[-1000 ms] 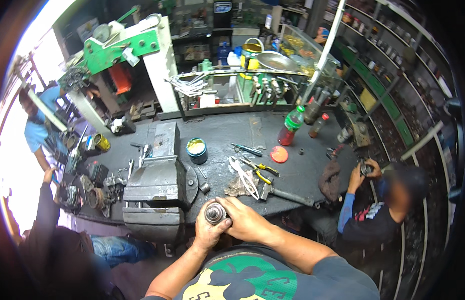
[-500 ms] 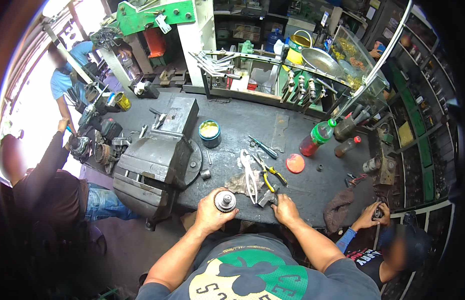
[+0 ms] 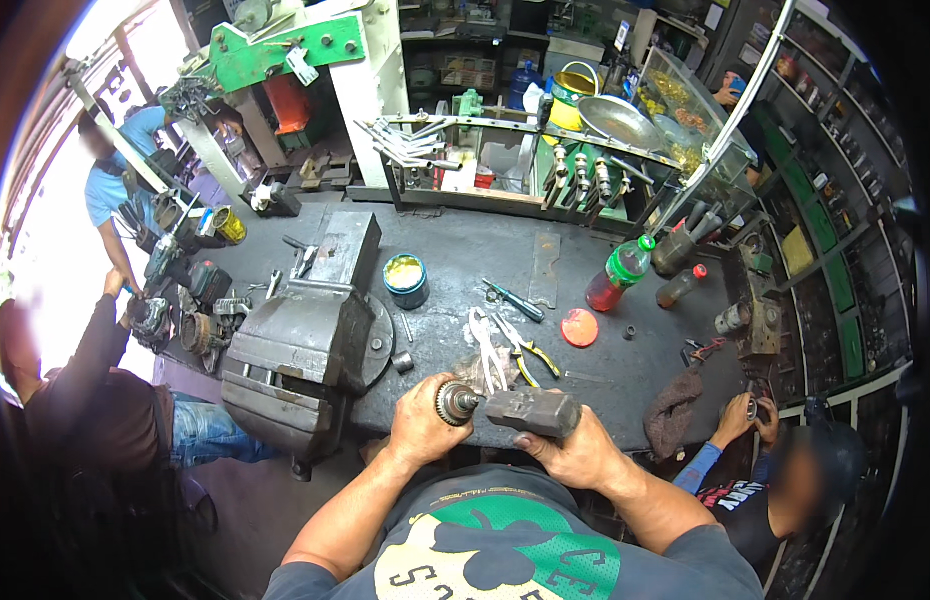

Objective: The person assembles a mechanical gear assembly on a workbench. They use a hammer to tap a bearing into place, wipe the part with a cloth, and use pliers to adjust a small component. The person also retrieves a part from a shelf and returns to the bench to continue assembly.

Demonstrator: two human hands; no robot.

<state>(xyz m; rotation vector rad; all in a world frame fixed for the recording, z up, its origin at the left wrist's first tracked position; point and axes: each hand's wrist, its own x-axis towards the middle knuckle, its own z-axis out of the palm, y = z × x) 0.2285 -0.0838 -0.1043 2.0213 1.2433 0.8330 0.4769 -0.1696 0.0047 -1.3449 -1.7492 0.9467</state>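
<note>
My left hand (image 3: 415, 428) is closed around a toothed metal gear with a stub shaft (image 3: 454, 402), tilted so the shaft points right. In my right hand (image 3: 589, 455) is a hammer (image 3: 532, 411); its dark block head lies beside the shaft end, and I cannot tell whether they touch. My fingers and the head hide the handle. Just beyond are white-looking pliers (image 3: 486, 350) on a rag and yellow-handled pliers (image 3: 530, 352). A short metal sleeve (image 3: 402, 362) stands near my left hand.
A large bench vise (image 3: 295, 345) fills the bench's left part. Behind my hands are a grease tub (image 3: 406, 283), a screwdriver (image 3: 515, 300) and a red lid (image 3: 579, 327). Bottles (image 3: 621, 272) and a brown cloth (image 3: 673, 412) lie rightward. Co-workers are at both sides.
My right hand has lifted the hammer off the bench and brought its head left beside the gear. My left hand has tipped the gear's shaft to the right.
</note>
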